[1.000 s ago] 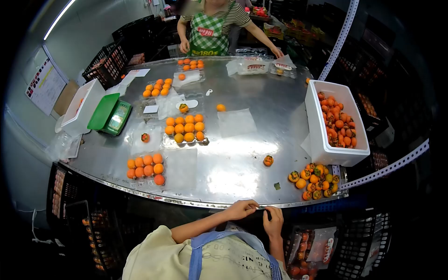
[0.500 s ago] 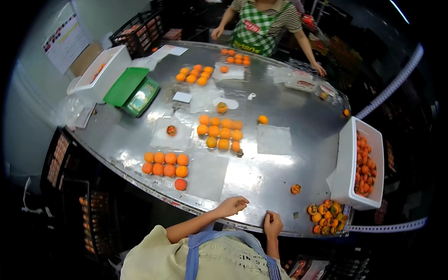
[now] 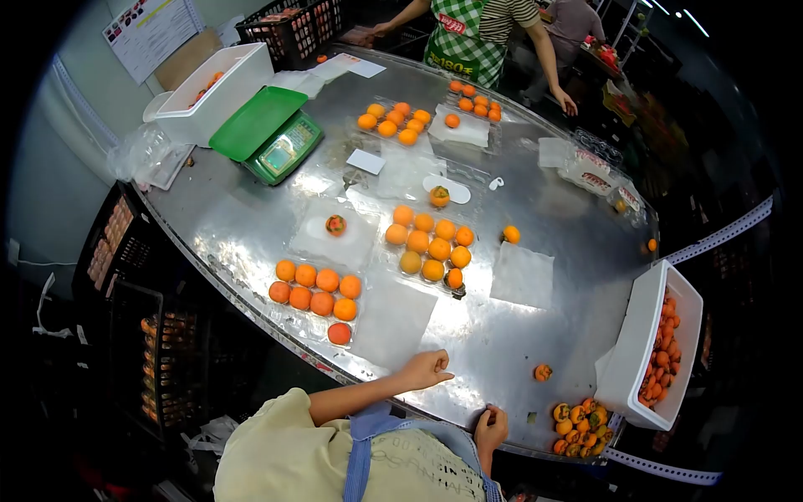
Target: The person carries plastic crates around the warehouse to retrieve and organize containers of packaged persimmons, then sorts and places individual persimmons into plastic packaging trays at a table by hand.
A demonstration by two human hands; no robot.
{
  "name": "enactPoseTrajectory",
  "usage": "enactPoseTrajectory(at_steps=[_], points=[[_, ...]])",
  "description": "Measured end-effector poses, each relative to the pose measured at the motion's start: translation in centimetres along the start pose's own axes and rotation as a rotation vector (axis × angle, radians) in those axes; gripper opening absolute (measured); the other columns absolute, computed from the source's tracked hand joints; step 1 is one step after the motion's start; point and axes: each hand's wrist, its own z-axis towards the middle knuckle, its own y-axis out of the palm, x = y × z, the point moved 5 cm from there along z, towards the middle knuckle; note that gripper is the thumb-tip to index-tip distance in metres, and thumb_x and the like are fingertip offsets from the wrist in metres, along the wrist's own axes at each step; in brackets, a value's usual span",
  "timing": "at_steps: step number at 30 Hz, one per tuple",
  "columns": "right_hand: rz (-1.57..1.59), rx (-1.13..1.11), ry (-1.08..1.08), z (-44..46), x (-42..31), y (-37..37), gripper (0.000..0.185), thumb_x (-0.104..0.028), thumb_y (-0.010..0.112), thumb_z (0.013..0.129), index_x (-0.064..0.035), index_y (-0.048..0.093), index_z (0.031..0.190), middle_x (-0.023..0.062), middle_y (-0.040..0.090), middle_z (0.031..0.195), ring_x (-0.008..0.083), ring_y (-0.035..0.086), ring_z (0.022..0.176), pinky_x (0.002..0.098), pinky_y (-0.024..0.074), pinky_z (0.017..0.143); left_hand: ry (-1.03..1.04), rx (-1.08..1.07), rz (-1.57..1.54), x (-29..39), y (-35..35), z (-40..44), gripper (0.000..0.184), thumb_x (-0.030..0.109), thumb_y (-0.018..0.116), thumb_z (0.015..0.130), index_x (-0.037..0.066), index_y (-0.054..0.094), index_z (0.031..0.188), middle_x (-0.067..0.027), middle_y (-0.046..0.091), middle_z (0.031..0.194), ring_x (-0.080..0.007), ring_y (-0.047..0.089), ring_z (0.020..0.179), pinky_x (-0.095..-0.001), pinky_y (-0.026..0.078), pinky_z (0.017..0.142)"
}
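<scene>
My left hand is over the metal table's front edge, fingers curled, beside a sheet of white paper. Whether it holds anything is too small to tell. At the table edge to the right is my right hand, its fingers bent together and their contents hidden. A lone persimmon lies beyond it, and a pile of persimmons is to its right. Orange fruits fill much of a clear tray at front left. Another clear tray with several fruits sits in the middle.
A green scale and a white foam box stand at the left. Another foam box full of fruit is at the right. Across the table stands a person in a green checked apron. Packed clear boxes lie at the far right.
The view has swung, so the table appears tilted and shifted. My hands, close together earlier, are now apart. The person across the table has a hand moved away from the packed boxes.
</scene>
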Motion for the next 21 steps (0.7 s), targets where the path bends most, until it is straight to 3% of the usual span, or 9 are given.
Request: enactPoseTrajectory(at_steps=[4,7,11,14,15,21], points=[[-0.019,0.026,-0.02,-0.1,0.0,0.1,0.008,-0.005,0.062,0.078,-0.0053,0.067,0.085,0.0072,0.059,0.071,0.02,0.056,0.054,0.032,0.0448,0.052,0.123,0.116,0.063,-1.5,0.7,0.4,0.02,0.014,0.061,0.08,0.005,0.05,0.067,-0.0128,0.051,0.06,-0.0279,0.051,0.053,-0.0388,0.039,0.052],[-0.039,0.029,-0.001,0.1,-0.4,-0.2,0.008,-0.005,0.062,0.078,-0.0062,0.067,0.085,0.0065,0.059,0.07,0.0191,0.057,0.053,0.0319,0.0449,0.051,0.232,0.105,0.111,-2.3,0.8,0.4,0.013,0.009,0.057,0.077,0.005,0.049,0.068,-0.014,0.053,0.063,-0.0345,0.051,0.055,-0.0422,0.04,0.051],[0.007,0.073,-0.018,-0.7,2.5,1.0,0.008,-0.005,0.062,0.078,-0.0053,0.067,0.084,0.0083,0.059,0.071,0.0205,0.057,0.055,0.0323,0.0451,0.051,0.344,0.142,0.161,-1.6,0.5,0.1,0.011,0.007,0.056,0.074,0.005,0.049,0.067,-0.0136,0.051,0.061,-0.0339,0.052,0.056,-0.0424,0.041,0.051],[-0.03,0.042,-0.021,0.0,0.1,0.0,0.007,-0.005,0.061,0.078,-0.004,0.066,0.082,0.0101,0.059,0.072,0.0223,0.056,0.054,0.0327,0.0454,0.052,0.417,0.185,0.183,-1.7,0.7,0.2,0.01,0.005,0.056,0.074,0.006,0.048,0.067,-0.013,0.05,0.061,-0.0329,0.053,0.056,-0.0421,0.042,0.052],[-0.032,-0.016,0.031,-0.3,1.3,0.4,0.008,-0.007,0.061,0.08,-0.0038,0.065,0.086,0.0106,0.06,0.075,0.0224,0.057,0.06,0.0333,0.0465,0.057,0.432,0.197,0.177,-1.1,0.5,0.1,0.01,0.005,0.056,0.074,0.006,0.048,0.067,-0.0127,0.049,0.061,-0.0325,0.053,0.056,-0.0418,0.042,0.052],[-0.084,-0.062,0.066,-0.1,1.3,0.3,0.012,-0.014,0.06,0.081,-0.0062,0.066,0.089,0.0122,0.062,0.08,0.0271,0.06,0.068,0.0368,0.0479,0.062,0.37,0.162,0.153,-1.6,0.7,0.2,0.011,0.005,0.056,0.073,0.006,0.048,0.067,-0.0123,0.049,0.061,-0.0321,0.052,0.054,-0.0403,0.042,0.05]])
